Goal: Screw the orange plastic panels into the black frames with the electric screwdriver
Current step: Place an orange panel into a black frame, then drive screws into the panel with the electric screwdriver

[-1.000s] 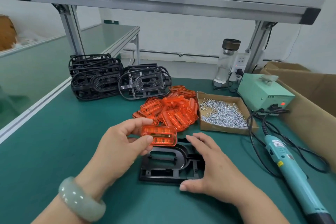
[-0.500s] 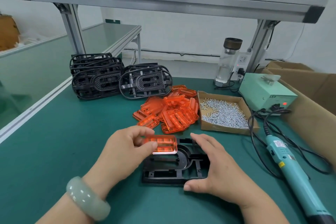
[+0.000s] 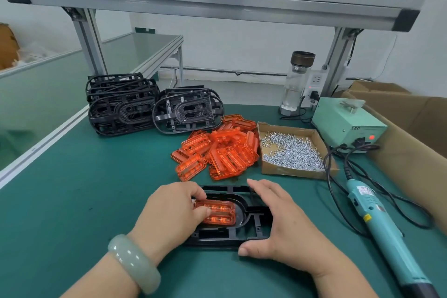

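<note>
Green bench (image 3: 84, 201) with black frames (image 3: 121, 106), orange panels (image 3: 217, 152), screw box (image 3: 290, 173), screwdriver (image 3: 377, 222), power unit (image 3: 348, 121).

To the left of the black frame (image 3: 254, 225), a broad stretch of bare table (image 3: 72, 201) is offered, and a narrower strip is found in front of it. The frame's two ends are taken up by the left hand (image 3: 171, 215), in which an orange panel (image 3: 217, 213) is gripped, and the right hand (image 3: 285, 222), which is rested on the frame.

Just behind the frame, passage is blocked by a pile of orange panels (image 3: 225, 152) and a box of screws (image 3: 290, 174). Farther behind and leftward, stacks of black frames (image 3: 121, 106) are met.

To the frame's right, the table is crossed by the electric screwdriver (image 3: 377, 220) and its looped cable (image 3: 338, 191), and bounded by a cardboard carton (image 3: 411, 152).
</note>
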Available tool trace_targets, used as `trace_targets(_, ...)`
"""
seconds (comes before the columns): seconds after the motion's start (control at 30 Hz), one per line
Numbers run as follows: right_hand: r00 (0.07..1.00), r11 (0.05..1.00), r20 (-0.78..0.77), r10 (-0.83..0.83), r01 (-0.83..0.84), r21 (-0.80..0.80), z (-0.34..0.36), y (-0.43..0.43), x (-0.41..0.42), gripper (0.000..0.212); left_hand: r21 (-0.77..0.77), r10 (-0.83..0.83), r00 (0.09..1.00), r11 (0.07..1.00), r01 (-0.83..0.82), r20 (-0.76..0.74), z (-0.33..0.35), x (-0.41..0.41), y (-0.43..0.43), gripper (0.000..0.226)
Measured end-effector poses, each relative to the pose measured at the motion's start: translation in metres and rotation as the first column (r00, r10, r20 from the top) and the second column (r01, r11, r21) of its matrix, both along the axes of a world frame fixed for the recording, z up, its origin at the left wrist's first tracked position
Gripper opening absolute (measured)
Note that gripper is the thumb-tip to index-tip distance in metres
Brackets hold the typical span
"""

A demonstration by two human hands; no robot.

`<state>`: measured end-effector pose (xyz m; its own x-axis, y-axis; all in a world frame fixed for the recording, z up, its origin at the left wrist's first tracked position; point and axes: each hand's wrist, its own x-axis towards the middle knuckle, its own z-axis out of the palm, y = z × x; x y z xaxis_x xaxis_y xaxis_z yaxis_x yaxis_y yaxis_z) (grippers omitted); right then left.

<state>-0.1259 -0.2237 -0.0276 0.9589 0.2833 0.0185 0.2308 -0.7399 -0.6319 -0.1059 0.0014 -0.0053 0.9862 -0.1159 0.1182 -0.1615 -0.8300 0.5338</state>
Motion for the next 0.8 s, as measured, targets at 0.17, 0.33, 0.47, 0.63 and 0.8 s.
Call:
trace_targets(0.17, 1.000, 1.000, -0.001, -0.002, 0.002, -0.009, 0.000, 0.001, 0.000, 0.125, 0.117, -0.029, 0.999, 0.993, 0.026, 0.018, 0.000, 0.003, -0.001, 0.025)
trace_targets(0.33, 1.000, 1.000, -0.007, 0.007, -0.007, -0.025, 0.002, 0.002, 0.002, 0.126, 0.157, -0.139, 0.990, 0.978, 0.135, 0.013, 0.001, 0.006, -0.003, 0.023)
trace_targets(0.47, 1.000, 0.999, 0.005, 0.016, -0.016, -0.040, 0.002, 0.002, 0.002, 0.125, 0.150, -0.195, 0.981, 0.969, 0.194, -0.012, 0.000, 0.008, -0.003, 0.012)
trace_targets(0.63, 1.000, 0.999, -0.003, 0.008, -0.008, -0.054, 0.004, 0.003, 0.001, 0.124, 0.192, -0.270, 0.963, 0.944, 0.268, -0.012, 0.002, 0.013, -0.001, 0.010)
trace_targets(0.8, 0.999, 0.997, -0.019, -0.050, 0.049, -0.051, 0.017, 0.002, -0.009, 0.119, 0.189, -0.266, 0.964, 0.948, 0.258, 0.021, -0.003, 0.011, -0.001, 0.011)
